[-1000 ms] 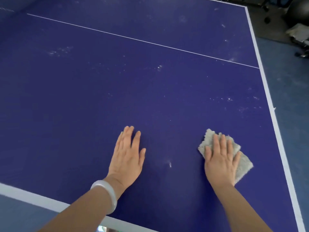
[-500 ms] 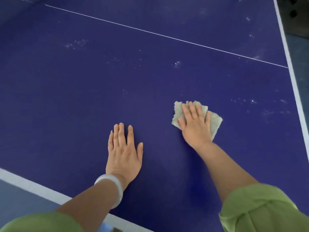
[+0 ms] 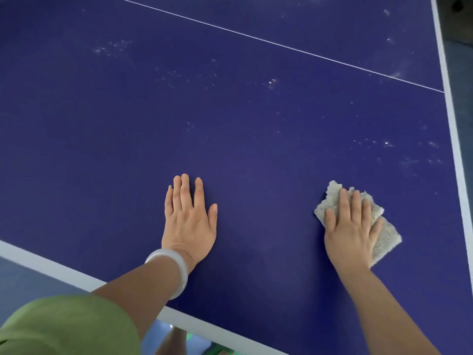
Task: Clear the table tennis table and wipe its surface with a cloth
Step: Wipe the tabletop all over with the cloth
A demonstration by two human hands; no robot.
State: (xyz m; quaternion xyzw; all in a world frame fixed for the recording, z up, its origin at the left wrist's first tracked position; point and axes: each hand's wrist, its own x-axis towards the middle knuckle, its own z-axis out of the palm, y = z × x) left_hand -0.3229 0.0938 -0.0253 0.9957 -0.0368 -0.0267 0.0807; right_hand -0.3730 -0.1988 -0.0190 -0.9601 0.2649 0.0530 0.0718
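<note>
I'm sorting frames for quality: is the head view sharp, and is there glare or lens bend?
Head view: right hand and cloth are sharp, no motion blur; light is soft and even, no hard glare on the table; left hand casts no hard shadow; the white side line seems to bow slightly, wide-angle distortion.

cloth (image 3: pixel 386 234): middle hidden under my right hand (image 3: pixel 352 231). table (image 3: pixel 230 124) runs off frame top and left. left sleeve (image 3: pixel 66 326) cropped at bottom. blurry shapes (image 3: pixel 194 339) below table's near edge, can't identify.
</note>
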